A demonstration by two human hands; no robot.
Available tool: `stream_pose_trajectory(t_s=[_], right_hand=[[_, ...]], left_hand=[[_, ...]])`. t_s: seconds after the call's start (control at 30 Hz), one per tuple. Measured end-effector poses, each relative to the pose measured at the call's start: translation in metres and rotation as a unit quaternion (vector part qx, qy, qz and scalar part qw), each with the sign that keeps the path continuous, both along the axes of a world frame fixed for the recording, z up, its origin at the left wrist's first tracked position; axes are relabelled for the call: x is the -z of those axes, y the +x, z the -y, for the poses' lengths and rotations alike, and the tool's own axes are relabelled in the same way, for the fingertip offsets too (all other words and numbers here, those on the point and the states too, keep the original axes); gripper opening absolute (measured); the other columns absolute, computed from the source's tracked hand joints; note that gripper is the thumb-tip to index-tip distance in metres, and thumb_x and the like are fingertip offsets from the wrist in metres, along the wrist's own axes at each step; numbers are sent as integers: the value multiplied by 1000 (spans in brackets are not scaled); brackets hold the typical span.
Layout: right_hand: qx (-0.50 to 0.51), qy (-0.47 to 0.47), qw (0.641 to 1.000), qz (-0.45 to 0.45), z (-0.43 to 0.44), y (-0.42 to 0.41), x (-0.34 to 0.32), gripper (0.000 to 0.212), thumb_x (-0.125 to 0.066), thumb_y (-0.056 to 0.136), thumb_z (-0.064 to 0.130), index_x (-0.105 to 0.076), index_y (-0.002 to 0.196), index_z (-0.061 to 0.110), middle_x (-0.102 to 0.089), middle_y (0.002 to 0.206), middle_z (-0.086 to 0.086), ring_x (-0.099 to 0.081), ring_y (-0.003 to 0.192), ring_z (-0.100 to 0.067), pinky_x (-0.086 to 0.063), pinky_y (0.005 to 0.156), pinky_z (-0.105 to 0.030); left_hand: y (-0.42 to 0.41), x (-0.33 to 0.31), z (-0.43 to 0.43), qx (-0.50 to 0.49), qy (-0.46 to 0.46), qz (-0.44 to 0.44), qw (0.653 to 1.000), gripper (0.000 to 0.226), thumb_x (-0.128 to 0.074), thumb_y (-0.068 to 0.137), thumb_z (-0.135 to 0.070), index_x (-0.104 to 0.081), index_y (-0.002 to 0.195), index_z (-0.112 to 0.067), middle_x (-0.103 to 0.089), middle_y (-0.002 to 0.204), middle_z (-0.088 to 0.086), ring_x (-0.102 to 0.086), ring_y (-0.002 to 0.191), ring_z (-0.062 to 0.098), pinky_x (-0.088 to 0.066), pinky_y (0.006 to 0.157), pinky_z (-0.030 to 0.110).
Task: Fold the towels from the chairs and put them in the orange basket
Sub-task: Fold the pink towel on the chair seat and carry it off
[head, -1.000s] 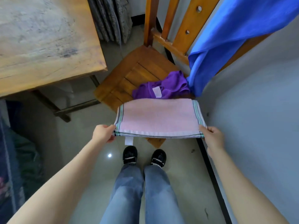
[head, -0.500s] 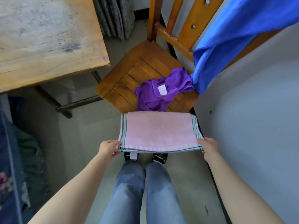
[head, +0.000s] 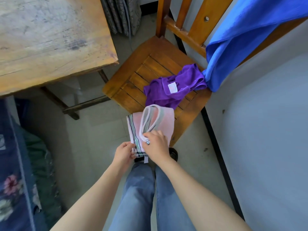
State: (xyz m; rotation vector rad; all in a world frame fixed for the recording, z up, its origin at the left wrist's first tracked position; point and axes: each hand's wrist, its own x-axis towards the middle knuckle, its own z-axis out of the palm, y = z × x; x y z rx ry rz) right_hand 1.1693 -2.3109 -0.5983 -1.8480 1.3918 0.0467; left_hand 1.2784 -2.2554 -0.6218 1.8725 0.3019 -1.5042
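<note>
pink towel [head: 164,124]: it is hanging in mid-air in front of the person, over the floor [head: 93,144] and just off the front corner of the chair [head: 133,84]. it is lying half doubled. one striped end is curling over the pink face as an open loop, and the other striped end is running along the towel's left edge. a small white label [head: 146,160] is dangling from its near edge.

right hand [head: 155,145]: it is reaching across the towel with its fingers curled, pinching the near tip of the looped end.

left hand [head: 124,154]: it is gripping the near left corner of the towel at the striped border, thumb on top. the two hands are sitting just beside each other, with the towel's corner between them.

purple towel [head: 173,90]: it is lying crumpled on the slatted chair seat, beyond the pink towel, and is showing a white tag on top.

blue towel [head: 241,39]: it is draping over the chair's backrest. its lower tip is hanging down to the seat and is touching the far end of the purple towel.

surroundings: the chair is standing close against a pale wall [head: 266,130] on the right. a worn wooden table [head: 50,39] is filling the upper left, with its corner near the chair seat. the person's legs in blue jeans [head: 138,197] are showing below the hands, and a dark shoe [head: 173,154] is peeking out just right of the right wrist. dark patterned fabric [head: 10,180] is lying along the left edge.
</note>
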Motion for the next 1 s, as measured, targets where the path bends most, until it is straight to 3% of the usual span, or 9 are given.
stream_pose_trajectory(t_s=[0.07, 0.17, 0.43, 0.57, 0.63, 0.7, 0.8, 0.9, 1.0], right_hand=[[-6, 95, 995, 4, -4, 7, 4, 34, -54, 88, 16, -59, 122, 13, -58, 120, -9, -44, 115, -28, -35, 93, -36], [46, 150, 987, 46, -3, 9, 3, 35, -57, 87, 13, -58, 122, 11, -56, 121, -10, -47, 115, -26, -40, 97, -36], [15, 133, 987, 84, 5, 2, -9, 28, -65, 80, 14, -67, 107, 7, -63, 108, -10, -48, 108, -24, -41, 91, -35], [-4, 96, 989, 112, 9, -2, -15, 16, -64, 76, 8, -70, 90, 1, -65, 94, -12, -51, 100, -27, -40, 88, -38], [-33, 66, 990, 120, 8, -6, -17, 16, -62, 76, 8, -68, 87, -3, -65, 92, -15, -53, 103, -30, -38, 92, -31], [-54, 39, 987, 146, 5, -8, -22, 21, -56, 74, 13, -67, 80, -4, -65, 78, -15, -57, 106, -31, -30, 91, -15], [-24, 17, 977, 210, 7, -14, -32, 30, -42, 71, 19, -65, 69, -1, -65, 70, -13, -56, 92, -15, -29, 87, -11], [51, -7, 961, 271, 12, -33, -46, 26, -39, 67, 13, -60, 59, 0, -69, 81, -14, -56, 89, -6, -37, 83, -8], [182, -8, 947, 265, 16, -61, -54, 24, -41, 70, 17, -50, 49, 21, -68, 80, 0, -59, 84, 10, -42, 71, -4]], left_hand=[[1, -1, 0, -45, -7, -29, 999, 23, -41, 89, 7, -46, 72, -8, -47, 50, 6, -42, 38, 11, -35, 36, 15], [2, 0, -1, -48, -12, -58, 997, 25, -36, 87, 9, -55, 85, -7, -50, 60, 8, -43, 42, 12, -38, 39, 15], [3, -9, 10, -28, -81, -145, 986, 50, -26, 77, 7, -56, 112, -12, -66, 70, 5, -55, 55, 16, -40, 46, 19], [2, -19, 23, 23, -131, -187, 973, 47, -31, 97, -31, -74, 81, -23, -71, 74, 1, -66, 62, 13, -49, 53, 20], [2, -20, 27, 73, -167, -174, 968, 49, -28, 97, -48, -71, 93, -24, -72, 86, 2, -69, 77, 13, -52, 66, 24], [-1, -21, 30, 117, -181, -152, 965, 47, -41, 88, -55, -64, 99, -17, -68, 77, 6, -66, 68, 15, -51, 63, 24], [-8, -25, 35, 131, -218, -135, 958, 13, -51, 92, -23, -57, 99, -14, -61, 68, 7, -62, 58, 13, -52, 55, 22], [-17, -32, 42, 106, -260, -165, 945, 24, -55, 84, -3, -60, 104, -16, -69, 82, 6, -67, 72, 16, -56, 64, 26], [-22, -28, 45, 100, -229, -155, 956, 31, -48, 87, 2, -60, 108, -17, -72, 92, 3, -69, 81, 15, -55, 67, 26]])
